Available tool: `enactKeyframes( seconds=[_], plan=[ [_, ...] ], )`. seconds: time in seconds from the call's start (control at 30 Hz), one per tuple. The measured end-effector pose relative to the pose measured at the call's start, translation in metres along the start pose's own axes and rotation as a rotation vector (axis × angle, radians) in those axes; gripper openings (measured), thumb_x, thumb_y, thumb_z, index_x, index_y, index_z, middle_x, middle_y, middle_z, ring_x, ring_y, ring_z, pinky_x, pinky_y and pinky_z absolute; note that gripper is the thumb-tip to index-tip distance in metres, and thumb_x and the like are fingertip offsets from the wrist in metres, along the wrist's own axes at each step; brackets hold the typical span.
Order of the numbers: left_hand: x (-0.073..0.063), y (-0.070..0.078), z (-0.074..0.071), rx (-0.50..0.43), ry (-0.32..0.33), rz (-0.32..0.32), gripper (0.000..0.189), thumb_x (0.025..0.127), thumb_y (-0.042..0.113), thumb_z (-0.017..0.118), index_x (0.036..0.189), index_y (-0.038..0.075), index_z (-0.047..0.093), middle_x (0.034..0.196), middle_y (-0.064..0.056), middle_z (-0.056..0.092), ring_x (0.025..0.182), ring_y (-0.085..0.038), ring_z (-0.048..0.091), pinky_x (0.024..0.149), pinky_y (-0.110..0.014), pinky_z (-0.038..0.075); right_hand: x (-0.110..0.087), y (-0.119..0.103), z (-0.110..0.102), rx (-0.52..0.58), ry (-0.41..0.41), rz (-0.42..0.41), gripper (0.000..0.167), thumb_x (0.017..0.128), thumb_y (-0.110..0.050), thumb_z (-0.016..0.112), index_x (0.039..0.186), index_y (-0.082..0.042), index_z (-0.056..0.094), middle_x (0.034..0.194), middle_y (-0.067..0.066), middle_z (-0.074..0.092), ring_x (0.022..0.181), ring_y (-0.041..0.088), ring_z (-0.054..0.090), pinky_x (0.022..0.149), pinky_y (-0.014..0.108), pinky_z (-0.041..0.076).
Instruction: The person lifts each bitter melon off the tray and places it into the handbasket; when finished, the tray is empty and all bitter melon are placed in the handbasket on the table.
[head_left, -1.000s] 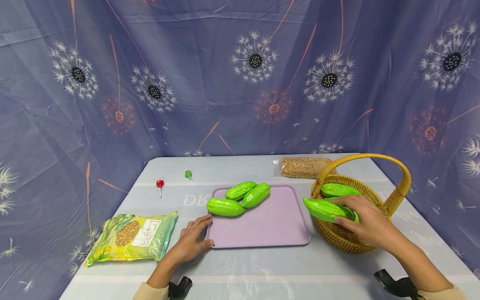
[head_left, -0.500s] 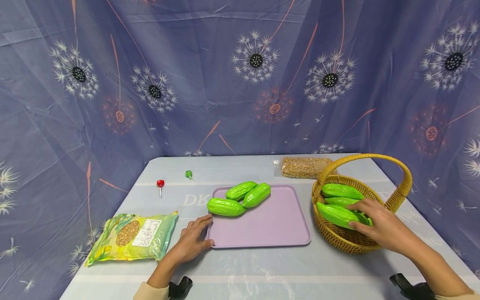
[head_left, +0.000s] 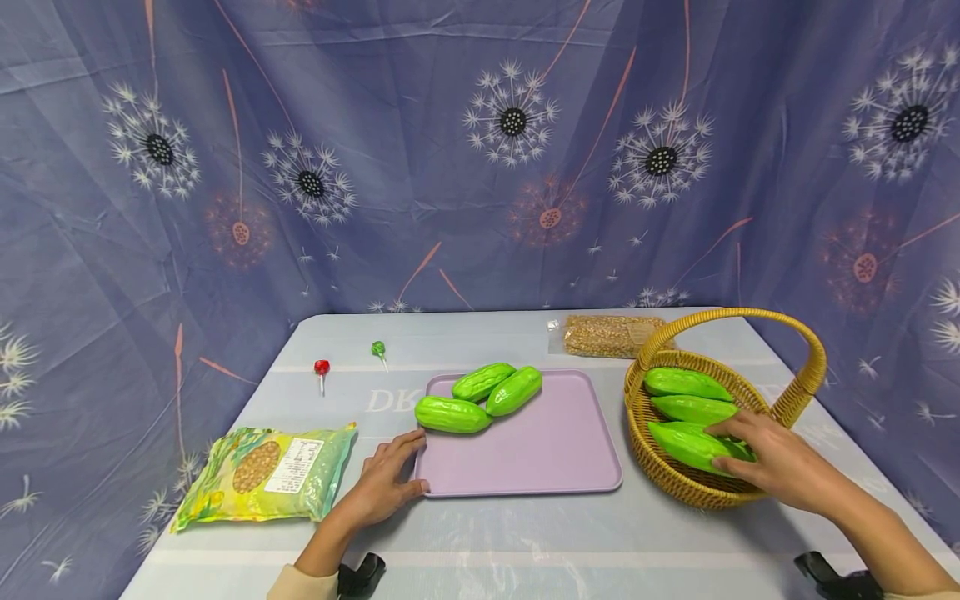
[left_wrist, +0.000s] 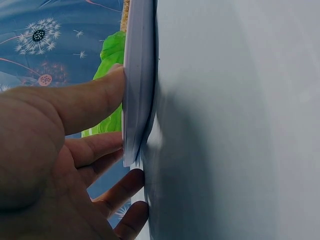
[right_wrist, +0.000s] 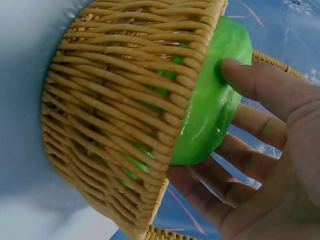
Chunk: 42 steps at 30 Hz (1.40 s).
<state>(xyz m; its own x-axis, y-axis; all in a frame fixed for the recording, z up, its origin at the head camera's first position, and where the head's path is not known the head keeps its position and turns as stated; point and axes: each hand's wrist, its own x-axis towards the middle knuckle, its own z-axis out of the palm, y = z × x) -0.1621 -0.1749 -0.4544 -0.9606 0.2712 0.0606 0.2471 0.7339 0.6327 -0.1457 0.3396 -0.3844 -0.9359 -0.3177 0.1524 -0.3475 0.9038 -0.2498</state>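
Observation:
In the head view my right hand (head_left: 776, 458) grips a glossy green bitter melon (head_left: 688, 443) low in the yellow wicker basket (head_left: 678, 483). The right wrist view shows the thumb on one side of that bitter melon (right_wrist: 212, 105) and fingers on the other, at the basket rim. Behind it in the basket lie two more bitter melons (head_left: 686, 383). My left hand (head_left: 386, 483) touches the left edge of the lilac tray (head_left: 547, 458) with thumb and fingertips, fingers relaxed. On the tray's far left part are three bitter melons (head_left: 452, 415) close together.
A yellow-green bag of beans (head_left: 273, 475) lies at the left. Red (head_left: 322, 367) and green lollipops (head_left: 378, 348) are behind it. A clear packet of grain (head_left: 611, 335) lies at the back, beside the basket, whose tall handle (head_left: 750, 313) arches over it. A patterned curtain (head_left: 420, 167) hangs behind the table.
My right hand has lowered the bitter melon from over the basket's left rim into the basket, moving rightward and nearer. The left hand and the tray have stayed put.

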Motion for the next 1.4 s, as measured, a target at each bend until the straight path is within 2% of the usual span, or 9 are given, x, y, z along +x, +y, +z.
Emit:
enactKeyframes(
  seconds=[0.17, 0.23, 0.37, 0.6, 0.9, 1.4],
  plan=[
    [0.001, 0.000, 0.000, 0.003, 0.002, 0.003, 0.059, 0.079, 0.020, 0.073, 0.132, 0.004, 0.053, 0.145, -0.006, 0.045, 0.123, -0.029, 0.042, 0.087, -0.041, 0.028, -0.002, 0.003, 0.004, -0.042, 0.014, -0.040, 0.036, 0.075, -0.033, 0.077, 0.104, -0.013, 0.069, 0.104, 0.009, 0.065, 0.097, 0.035, 0.060, 0.075, 0.051, 0.048],
    [0.001, 0.000, 0.001, 0.004, 0.002, 0.002, 0.059, 0.078, 0.020, 0.073, 0.132, 0.005, 0.053, 0.145, -0.006, 0.045, 0.123, -0.029, 0.042, 0.087, -0.041, 0.028, -0.003, 0.005, 0.006, -0.060, 0.015, -0.050, 0.035, 0.074, -0.033, 0.077, 0.103, -0.015, 0.069, 0.099, 0.001, 0.064, 0.089, 0.025, 0.061, 0.071, 0.043, 0.049],
    [0.001, 0.000, 0.001, 0.005, 0.001, -0.003, 0.059, 0.078, 0.020, 0.074, 0.131, 0.005, 0.053, 0.144, -0.005, 0.045, 0.122, -0.029, 0.042, 0.086, -0.041, 0.029, -0.005, 0.008, 0.010, -0.071, -0.022, -0.044, 0.034, 0.074, -0.035, 0.077, 0.102, -0.017, 0.070, 0.095, -0.005, 0.062, 0.085, 0.018, 0.060, 0.068, 0.036, 0.047],
    [0.001, 0.000, 0.001, 0.007, -0.003, -0.010, 0.059, 0.078, 0.020, 0.074, 0.131, 0.005, 0.053, 0.145, -0.005, 0.044, 0.123, -0.029, 0.042, 0.087, -0.041, 0.028, -0.005, 0.012, 0.014, -0.065, -0.052, -0.023, 0.034, 0.073, -0.036, 0.078, 0.101, -0.018, 0.070, 0.093, -0.007, 0.061, 0.083, 0.014, 0.059, 0.066, 0.033, 0.045],
    [0.000, 0.000, 0.000, 0.003, -0.001, -0.005, 0.060, 0.078, 0.021, 0.074, 0.132, 0.005, 0.053, 0.144, -0.005, 0.045, 0.123, -0.029, 0.042, 0.086, -0.040, 0.028, -0.004, 0.015, 0.018, -0.062, -0.047, -0.044, 0.034, 0.071, -0.038, 0.078, 0.099, -0.020, 0.070, 0.089, -0.012, 0.058, 0.081, 0.012, 0.055, 0.065, 0.031, 0.042],
    [0.001, 0.001, 0.000, 0.001, -0.008, -0.014, 0.060, 0.078, 0.021, 0.074, 0.132, 0.005, 0.052, 0.145, -0.005, 0.044, 0.122, -0.028, 0.042, 0.085, -0.039, 0.028, -0.004, 0.017, 0.019, -0.017, -0.088, 0.001, 0.034, 0.073, -0.037, 0.076, 0.101, -0.020, 0.070, 0.087, -0.013, 0.054, 0.081, 0.007, 0.050, 0.067, 0.029, 0.037]
  ],
)
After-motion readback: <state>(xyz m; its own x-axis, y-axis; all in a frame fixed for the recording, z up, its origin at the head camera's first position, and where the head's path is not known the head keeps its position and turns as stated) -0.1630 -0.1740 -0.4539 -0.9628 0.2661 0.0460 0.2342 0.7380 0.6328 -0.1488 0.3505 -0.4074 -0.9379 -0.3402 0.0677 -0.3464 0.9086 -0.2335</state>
